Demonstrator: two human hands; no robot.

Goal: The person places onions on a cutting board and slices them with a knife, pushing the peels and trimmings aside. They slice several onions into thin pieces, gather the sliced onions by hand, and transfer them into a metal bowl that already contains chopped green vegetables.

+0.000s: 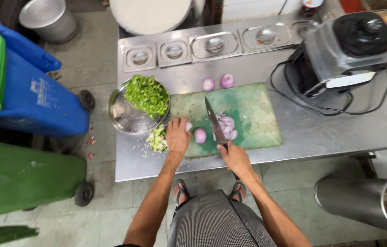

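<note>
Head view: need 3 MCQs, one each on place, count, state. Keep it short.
1. Where is the steel bowl of chopped greens?
A. On the green cutting board's left side
B. On the blender
C. On the floor

2. How many peeled onion halves lie on the counter behind the board?
A. None
B. Two
C. Five

3. What is the right hand doing?
A. Hanging empty
B. Gripping a knife
C. Lifting a lid

Answers:
1 A: the bowl sits against the left edge of the cutting board.
2 B: two pink halves lie side by side past the far edge.
3 B: its fingers are closed on the handle of the knife, blade over the board, while the left hand rests on an onion piece.
</note>
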